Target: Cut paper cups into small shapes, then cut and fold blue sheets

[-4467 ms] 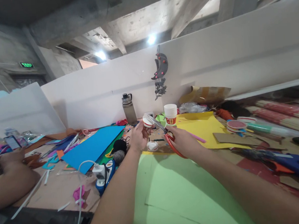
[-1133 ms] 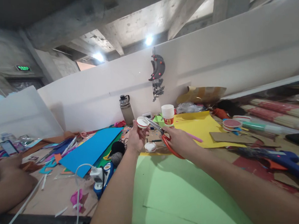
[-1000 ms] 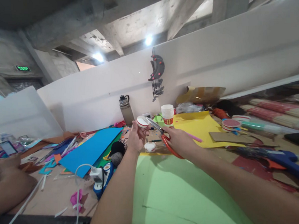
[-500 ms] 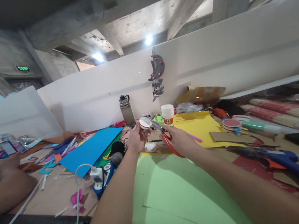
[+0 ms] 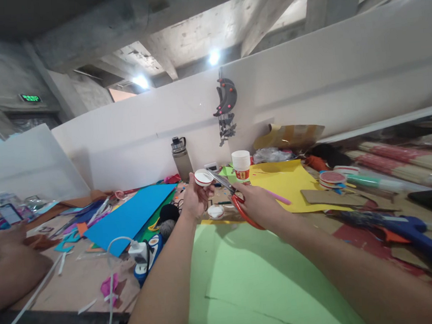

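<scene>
L hand (image 5: 193, 201) is pinching a cut paper cup bottom (image 5: 203, 177) up over the table (image 5: 87, 274); R hand (image 5: 258, 204) is gripping red scissors (image 5: 230, 193), blades pointing up-left w/ tips touching the cup's right rim.

Just below the fingers of the left hand (image 5: 192, 200) and the right hand (image 5: 258, 206), a small white round piece (image 5: 216, 211) lies on the table (image 5: 83, 275), and nearer than them spreads a light green sheet (image 5: 247, 288). Beyond the right fingers a stack of paper cups (image 5: 240, 161) stands by a yellow sheet (image 5: 287, 181); beyond the left fingers stands a grey water bottle (image 5: 182, 159). Left of the left fingers lie a blue sheet (image 5: 131, 215), a black ball of yarn (image 5: 168, 213) and a white charger (image 5: 138, 251). Far right of the fingers lies a blue glue gun (image 5: 416, 232). High above them hangs a dark moon ornament (image 5: 226, 99). Far left, another person's arm (image 5: 12, 270) rests on the table
</scene>
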Motion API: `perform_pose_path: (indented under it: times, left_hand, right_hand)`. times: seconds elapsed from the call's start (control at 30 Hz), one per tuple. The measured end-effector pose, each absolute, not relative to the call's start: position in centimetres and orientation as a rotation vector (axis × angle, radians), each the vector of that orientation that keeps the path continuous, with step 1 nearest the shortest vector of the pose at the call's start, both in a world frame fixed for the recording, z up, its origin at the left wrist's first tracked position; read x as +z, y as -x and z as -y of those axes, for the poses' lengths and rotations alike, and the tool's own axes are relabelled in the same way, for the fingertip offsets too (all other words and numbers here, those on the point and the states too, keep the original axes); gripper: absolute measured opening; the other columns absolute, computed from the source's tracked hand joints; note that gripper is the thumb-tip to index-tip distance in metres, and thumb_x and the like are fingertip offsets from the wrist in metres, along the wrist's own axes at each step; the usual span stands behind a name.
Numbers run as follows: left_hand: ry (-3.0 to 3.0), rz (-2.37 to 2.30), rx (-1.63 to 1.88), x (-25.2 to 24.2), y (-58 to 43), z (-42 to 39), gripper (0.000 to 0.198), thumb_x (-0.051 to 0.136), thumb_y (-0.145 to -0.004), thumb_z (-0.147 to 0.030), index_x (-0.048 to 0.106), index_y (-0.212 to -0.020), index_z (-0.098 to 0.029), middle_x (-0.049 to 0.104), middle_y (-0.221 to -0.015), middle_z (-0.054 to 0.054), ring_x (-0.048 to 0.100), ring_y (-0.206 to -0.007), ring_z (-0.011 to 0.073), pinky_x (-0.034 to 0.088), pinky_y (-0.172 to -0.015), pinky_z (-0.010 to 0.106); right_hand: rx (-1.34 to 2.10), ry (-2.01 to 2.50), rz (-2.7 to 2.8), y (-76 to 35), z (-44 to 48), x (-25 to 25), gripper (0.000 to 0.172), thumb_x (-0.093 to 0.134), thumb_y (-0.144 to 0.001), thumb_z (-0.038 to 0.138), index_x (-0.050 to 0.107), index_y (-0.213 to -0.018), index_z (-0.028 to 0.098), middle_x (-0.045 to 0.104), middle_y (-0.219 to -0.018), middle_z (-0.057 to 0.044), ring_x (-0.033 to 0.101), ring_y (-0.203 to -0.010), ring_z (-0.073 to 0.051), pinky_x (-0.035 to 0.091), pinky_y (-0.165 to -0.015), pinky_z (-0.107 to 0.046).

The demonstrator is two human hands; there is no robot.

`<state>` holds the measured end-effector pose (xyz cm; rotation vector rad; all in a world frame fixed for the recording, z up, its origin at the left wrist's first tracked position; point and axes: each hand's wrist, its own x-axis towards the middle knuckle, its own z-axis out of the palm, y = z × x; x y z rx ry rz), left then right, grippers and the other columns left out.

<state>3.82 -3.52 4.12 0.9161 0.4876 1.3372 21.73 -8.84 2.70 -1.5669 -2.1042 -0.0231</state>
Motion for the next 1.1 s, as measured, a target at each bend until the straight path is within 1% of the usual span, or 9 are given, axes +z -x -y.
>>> perform_pose_path:
  times: [0.13,0.33,0.43,0.57,0.7,0.8,0.93,1.0,1.1]
  left_hand:
    - [-0.925,-0.494,1.316,3.9,-3.5,3.3,0.047,0.047,-0.089,-0.055,0.064,-0.081,-0.011,0.067,-0.065,0.009,0.058,-0.05,0.0116,0.041,-0.04,0.018]
    - [-0.777,-0.579,1.26,3.5,-3.3,2.9,0.048,0.05,-0.087,-0.056,0.064,-0.086,-0.01,0.066,-0.065,0.01,0.058,-0.049,0.0104,0.042,-0.039,0.016]
    - [-0.74,-0.591,1.249,3.0,-3.3,2.6,0.041,0.055,-0.088,-0.048,0.065,-0.092,-0.009,0.069,-0.072,0.01,0.063,-0.055,0.0123,0.047,-0.045,0.017]
    - [-0.8,-0.553,1.321,2.5,-3.3,2.6,0.026,0.067,-0.083,-0.032,0.064,-0.101,-0.014,0.07,-0.083,0.007,0.07,-0.071,0.0169,0.053,-0.056,0.021]
    - [-0.915,-0.472,1.319,2.3,-3.2,2.7,0.032,0.071,-0.077,-0.021,0.063,-0.108,-0.019,0.07,-0.095,0.006,0.069,-0.079,0.0174,0.052,-0.058,0.022]
    - [-0.89,-0.46,1.339,2.4,-3.3,2.6,0.03,0.068,-0.081,-0.024,0.063,-0.109,-0.019,0.07,-0.096,0.006,0.069,-0.077,0.0167,0.051,-0.055,0.021]
    - [-0.788,-0.517,1.334,2.7,-3.7,2.7,0.028,0.062,-0.086,-0.034,0.062,-0.107,-0.015,0.071,-0.085,0.006,0.068,-0.066,0.0154,0.048,-0.05,0.021]
    - [-0.762,-0.546,1.314,2.9,-4.0,2.9,0.029,0.059,-0.088,-0.037,0.063,-0.105,-0.014,0.07,-0.079,0.006,0.066,-0.062,0.0147,0.046,-0.048,0.02]
    - [-0.772,-0.554,1.286,3.1,-4.3,3.2,0.03,0.058,-0.088,-0.041,0.064,-0.095,-0.013,0.067,-0.071,0.006,0.064,-0.059,0.0138,0.044,-0.047,0.02]
  right_hand:
    - [-0.006,1.566,2.094,-21.6,9.0,2.8,0.035,0.045,-0.089,0.025,0.061,-0.12,0.02,0.071,-0.098,-0.011,0.065,-0.085,-0.024,0.039,-0.067,-0.028]
    - [0.208,1.678,1.939,-22.2,7.8,2.3,0.032,0.045,-0.092,0.03,0.063,-0.116,0.02,0.073,-0.091,-0.01,0.066,-0.079,-0.021,0.039,-0.064,-0.025]
    - [0.234,1.773,1.908,-22.8,7.0,1.5,0.032,0.043,-0.092,0.03,0.063,-0.116,0.02,0.074,-0.09,-0.012,0.067,-0.078,-0.023,0.04,-0.064,-0.027]
    - [0.174,1.897,1.903,-23.7,6.3,0.6,0.037,0.045,-0.09,0.03,0.06,-0.122,0.02,0.073,-0.091,-0.015,0.068,-0.079,-0.026,0.043,-0.065,-0.03]
    - [0.254,1.769,1.848,-23.9,5.9,0.6,0.041,0.046,-0.091,0.041,0.06,-0.123,0.02,0.073,-0.095,-0.013,0.068,-0.086,-0.026,0.045,-0.069,-0.03]
    - [0.303,1.608,1.847,-23.3,6.1,1.1,0.046,0.046,-0.091,0.046,0.055,-0.128,0.02,0.072,-0.103,-0.012,0.067,-0.093,-0.025,0.047,-0.076,-0.031]
    - [0.226,1.469,1.946,-22.4,7.1,1.5,0.047,0.046,-0.091,0.04,0.05,-0.131,0.015,0.062,-0.124,-0.016,0.059,-0.111,-0.027,0.044,-0.089,-0.034]
    - [0.194,1.479,1.976,-22.3,7.6,1.6,0.045,0.045,-0.092,0.037,0.05,-0.131,0.015,0.062,-0.123,-0.016,0.059,-0.111,-0.027,0.043,-0.09,-0.033]
    - [0.134,1.534,2.022,-22.3,8.1,1.9,0.044,0.044,-0.092,0.033,0.049,-0.132,0.018,0.063,-0.118,-0.015,0.061,-0.104,-0.026,0.044,-0.084,-0.032]
